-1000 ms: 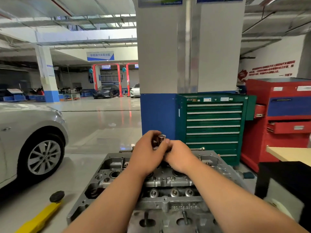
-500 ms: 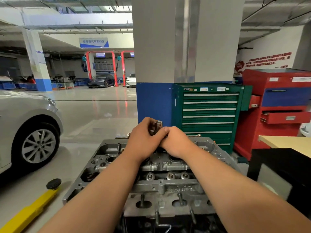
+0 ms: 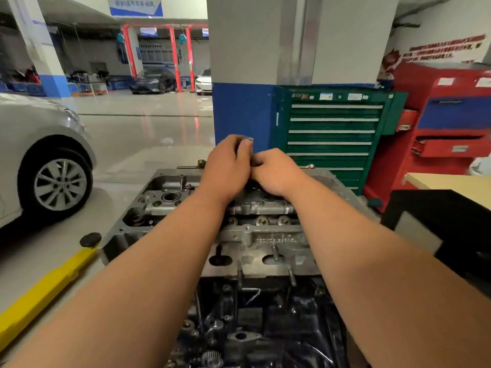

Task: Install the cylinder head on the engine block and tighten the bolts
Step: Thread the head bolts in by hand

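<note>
The grey aluminium cylinder head (image 3: 255,235) sits on top of the dark engine block (image 3: 252,322) in front of me. Both my hands meet over the far middle of the head. My left hand (image 3: 225,166) is closed around a small upright metal socket tool (image 3: 247,140), whose top end pokes out above my thumb. My right hand (image 3: 276,172) is closed just beside it, fingers curled down around the lower part of the same tool. What lies under the hands, including any bolt, is hidden. A row of bolt heads (image 3: 261,221) shows nearer to me.
A silver car (image 3: 39,160) stands at the left. A yellow lift arm with a black pad (image 3: 47,285) lies on the floor. Behind the engine are a blue and white pillar (image 3: 244,115), a green tool cabinet (image 3: 332,134), a red tool cabinet (image 3: 446,128) and a table corner (image 3: 451,187).
My head has tipped downward, so more of the engine block shows. Both hands stay clasped on the tool over the same spot, with only slight shifting of the fingers.
</note>
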{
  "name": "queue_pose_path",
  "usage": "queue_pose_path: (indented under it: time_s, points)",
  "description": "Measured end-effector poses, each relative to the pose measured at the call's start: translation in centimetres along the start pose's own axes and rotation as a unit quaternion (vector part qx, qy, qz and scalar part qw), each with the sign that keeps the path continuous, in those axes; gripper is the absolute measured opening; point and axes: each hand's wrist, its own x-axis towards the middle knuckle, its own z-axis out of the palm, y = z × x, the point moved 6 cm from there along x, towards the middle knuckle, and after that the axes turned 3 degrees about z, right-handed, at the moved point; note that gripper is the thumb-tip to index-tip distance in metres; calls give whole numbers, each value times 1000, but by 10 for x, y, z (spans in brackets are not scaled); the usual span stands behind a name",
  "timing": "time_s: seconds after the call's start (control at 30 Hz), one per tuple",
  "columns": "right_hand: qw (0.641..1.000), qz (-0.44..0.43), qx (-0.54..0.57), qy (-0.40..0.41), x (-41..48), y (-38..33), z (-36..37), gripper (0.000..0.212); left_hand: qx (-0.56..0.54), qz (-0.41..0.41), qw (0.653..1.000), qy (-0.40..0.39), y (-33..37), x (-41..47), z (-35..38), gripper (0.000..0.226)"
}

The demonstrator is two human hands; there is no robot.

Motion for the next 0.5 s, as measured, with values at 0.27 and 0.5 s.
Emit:
queue_pose_path:
  time_s: [0.27, 0.5]
  points:
    - [999, -6, -19, 26, 4, -2, 5, 18, -28, -16, 999, 23, -11, 3, -6, 13]
    - [999, 0, 5, 37, -2, -1, -1, 20, -94, -34, 995, -24, -8, 0, -3, 26]
